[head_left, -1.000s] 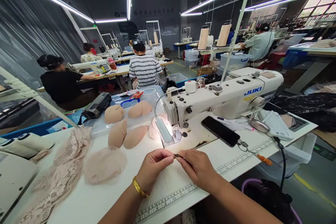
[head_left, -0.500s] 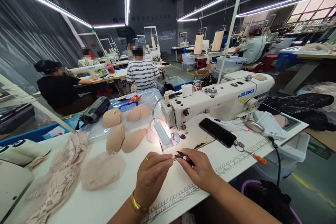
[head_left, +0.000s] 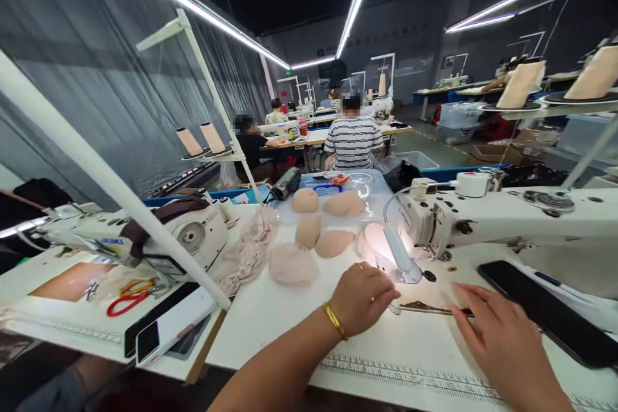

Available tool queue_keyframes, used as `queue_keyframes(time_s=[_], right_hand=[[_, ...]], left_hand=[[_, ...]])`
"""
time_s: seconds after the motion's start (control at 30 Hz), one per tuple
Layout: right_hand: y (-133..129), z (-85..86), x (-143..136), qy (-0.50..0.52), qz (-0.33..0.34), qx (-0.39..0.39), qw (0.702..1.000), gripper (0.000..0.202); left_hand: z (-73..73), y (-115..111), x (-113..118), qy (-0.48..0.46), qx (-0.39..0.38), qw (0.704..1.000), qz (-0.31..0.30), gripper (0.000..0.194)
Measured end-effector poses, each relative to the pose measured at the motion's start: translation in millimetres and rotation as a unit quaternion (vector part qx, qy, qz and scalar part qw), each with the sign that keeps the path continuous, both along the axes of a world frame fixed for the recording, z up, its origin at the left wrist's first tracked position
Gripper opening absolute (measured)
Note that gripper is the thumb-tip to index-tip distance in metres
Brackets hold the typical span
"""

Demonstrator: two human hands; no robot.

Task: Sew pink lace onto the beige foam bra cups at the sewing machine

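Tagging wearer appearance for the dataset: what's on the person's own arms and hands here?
Both forearms are bare, no sleeves or gloves in view. The left hand has a gold bangle at the wrist and a thin gold ring on one of the fingers. The right hand shows no jewellery, watch or markings.

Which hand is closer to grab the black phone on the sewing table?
The right hand. It lies just beside the flat black phone by the white sewing machine, while the left hand rests farther off, near the lamp.
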State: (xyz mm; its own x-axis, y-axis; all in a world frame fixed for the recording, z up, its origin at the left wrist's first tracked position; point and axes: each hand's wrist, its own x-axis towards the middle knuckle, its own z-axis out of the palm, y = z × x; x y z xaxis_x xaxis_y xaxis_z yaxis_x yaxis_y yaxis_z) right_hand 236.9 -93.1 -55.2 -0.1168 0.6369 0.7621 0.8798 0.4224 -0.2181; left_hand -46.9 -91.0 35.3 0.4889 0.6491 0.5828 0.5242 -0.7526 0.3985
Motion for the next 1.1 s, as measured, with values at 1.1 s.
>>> queue_keyframes(time_s=[1.1], right_hand=[[-11,74.4,-172,0.115,0.309,-0.410,0.851,0.010]], left_hand=[[-23.4,-62,-92,-0.051,-0.266,0.928,0.257,0.030]])
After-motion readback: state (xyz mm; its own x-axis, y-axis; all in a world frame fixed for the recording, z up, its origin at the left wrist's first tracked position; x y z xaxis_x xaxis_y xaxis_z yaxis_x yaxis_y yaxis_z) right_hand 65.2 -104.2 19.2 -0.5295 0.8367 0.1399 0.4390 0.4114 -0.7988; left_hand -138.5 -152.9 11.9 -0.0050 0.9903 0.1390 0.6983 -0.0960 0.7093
